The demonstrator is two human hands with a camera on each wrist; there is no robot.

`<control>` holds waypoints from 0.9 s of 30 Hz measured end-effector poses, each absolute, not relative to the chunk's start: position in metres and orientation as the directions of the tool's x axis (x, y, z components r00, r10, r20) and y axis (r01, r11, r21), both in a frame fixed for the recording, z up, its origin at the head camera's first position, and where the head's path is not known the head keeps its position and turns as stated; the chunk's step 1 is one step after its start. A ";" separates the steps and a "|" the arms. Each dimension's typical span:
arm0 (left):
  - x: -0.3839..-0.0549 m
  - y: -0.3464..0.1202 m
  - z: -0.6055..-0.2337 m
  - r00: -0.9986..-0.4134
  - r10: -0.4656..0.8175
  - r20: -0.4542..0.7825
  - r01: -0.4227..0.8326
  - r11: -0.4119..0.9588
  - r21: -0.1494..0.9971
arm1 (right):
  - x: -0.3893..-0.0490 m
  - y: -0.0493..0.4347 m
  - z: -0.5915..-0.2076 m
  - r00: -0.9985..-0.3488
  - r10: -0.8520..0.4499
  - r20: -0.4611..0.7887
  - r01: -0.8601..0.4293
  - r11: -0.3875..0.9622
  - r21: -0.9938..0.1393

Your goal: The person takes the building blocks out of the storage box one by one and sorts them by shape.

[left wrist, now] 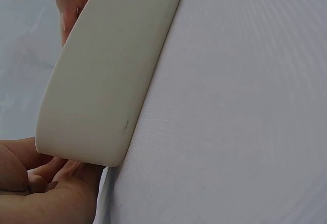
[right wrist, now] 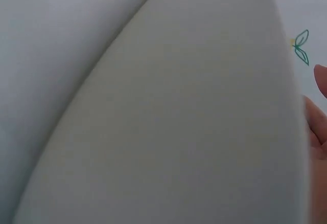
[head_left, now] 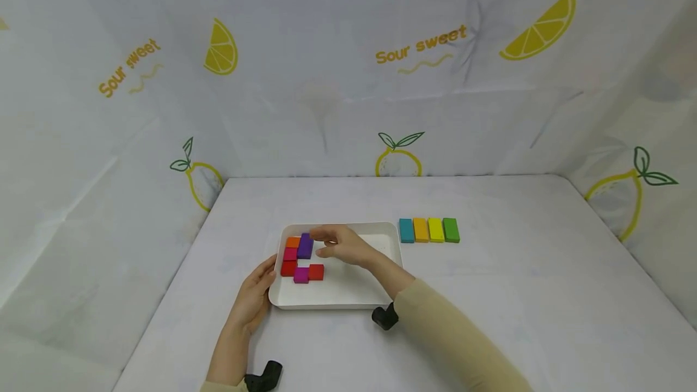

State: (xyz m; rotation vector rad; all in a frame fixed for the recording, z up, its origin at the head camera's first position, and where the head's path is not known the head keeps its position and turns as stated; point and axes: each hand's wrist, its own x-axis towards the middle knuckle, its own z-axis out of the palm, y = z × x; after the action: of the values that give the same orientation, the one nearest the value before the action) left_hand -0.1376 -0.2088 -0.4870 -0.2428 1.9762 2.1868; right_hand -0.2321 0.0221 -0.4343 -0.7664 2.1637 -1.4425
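A white tray (head_left: 348, 295) with a low rim lies on the table, with several small coloured blocks in its left part. My left hand (head_left: 255, 295) holds the tray's left side; in the left wrist view its fingers (left wrist: 71, 183) are against the tray's end wall. Over the tray, my right hand (head_left: 348, 247) has its fingertips by the top of a purple block (head_left: 305, 247), thumb and fingers apart. Whether they touch it is unclear. Left of the purple block are orange (head_left: 293, 242), pink (head_left: 290, 254) and red (head_left: 288, 268) blocks. Below are a magenta block (head_left: 301, 275) and another red block (head_left: 316, 272).
Right of the tray stands a row of blue (head_left: 406, 230), orange (head_left: 421, 230), yellow (head_left: 436, 230) and green (head_left: 451, 230) blocks. The tray's near wall fills much of the right wrist view. A lemon-print cloth (head_left: 305, 107) hangs behind the white table (head_left: 517, 295).
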 end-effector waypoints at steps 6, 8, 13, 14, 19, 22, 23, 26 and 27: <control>-0.138 -0.210 -0.487 -0.970 0.022 -0.241 -0.242 -0.106 0.965 | -0.235 0.007 -0.444 -0.765 -0.643 -0.031 -0.200 0.283 -0.938; -0.138 -0.210 -0.488 -0.972 0.021 -0.236 -0.237 -0.113 0.965 | -0.236 0.004 -0.447 -0.768 -0.640 -0.030 -0.202 0.287 -0.937; -0.137 -0.210 -0.489 -0.976 0.022 -0.218 -0.219 -0.116 0.969 | -0.239 0.000 -0.453 -0.772 -0.635 -0.044 -0.190 0.296 -0.936; -0.137 -0.210 -0.489 -0.976 0.022 -0.217 -0.219 -0.115 0.969 | -0.239 -0.001 -0.454 -0.771 -0.635 -0.044 -0.191 0.297 -0.936; -0.137 -0.211 -0.488 -0.975 0.035 -0.219 -0.221 -0.110 0.969 | -0.240 -0.004 -0.455 -0.769 -0.638 -0.043 -0.191 0.293 -0.937; -0.138 -0.211 -0.489 -0.974 0.033 -0.223 -0.225 -0.112 0.968 | -0.240 -0.005 -0.457 -0.763 -0.645 -0.039 -0.199 0.292 -0.935; -0.138 -0.211 -0.489 -0.973 0.032 -0.227 -0.229 -0.111 0.967 | -0.240 -0.005 -0.458 -0.761 -0.648 -0.037 -0.203 0.291 -0.935; -0.138 -0.210 -0.489 -0.972 0.027 -0.232 -0.233 -0.117 0.965 | -0.240 -0.004 -0.460 -0.761 -0.648 -0.031 -0.216 0.298 -0.930; -0.138 -0.210 -0.490 -0.972 0.026 -0.233 -0.234 -0.117 0.965 | -0.240 -0.004 -0.461 -0.761 -0.648 -0.032 -0.220 0.304 -0.927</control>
State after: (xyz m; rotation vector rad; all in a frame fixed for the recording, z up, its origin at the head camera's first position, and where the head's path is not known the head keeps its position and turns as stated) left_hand -0.1384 -0.2101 -0.4896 -0.2351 1.9608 2.2132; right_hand -0.2397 -0.0036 -0.4608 -0.7750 2.1758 -1.4497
